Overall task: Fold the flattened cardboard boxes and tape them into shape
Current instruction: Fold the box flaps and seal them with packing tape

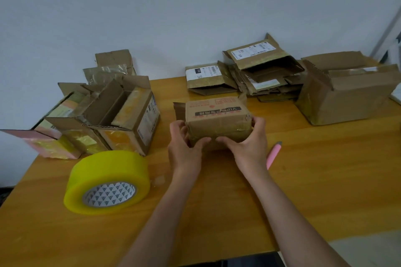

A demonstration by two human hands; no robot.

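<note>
In the head view, the small cardboard box (218,122) stands on the wooden table (303,180) a little above the middle of the frame. The left hand (184,147) and the right hand (247,145) hold it from both sides, fingers curled around its near face, thumbs pressing along the lower edge where tape already shines. To do this step well, I think the flaps must be kept tight and level under the thumbs, and the tape rubbed flat from the centre to the corners, so no flap springs up.

The tape roll (108,182) lies at lower left and the pink cutter (273,154) just right of the right hand, both easy to reach.

At left, the formed boxes (121,119) stand open upward; what I see inside looks empty. At upper right lies the pile of flattened boxes (256,71), and beside it the large open box (347,91), its inside hidden
</note>
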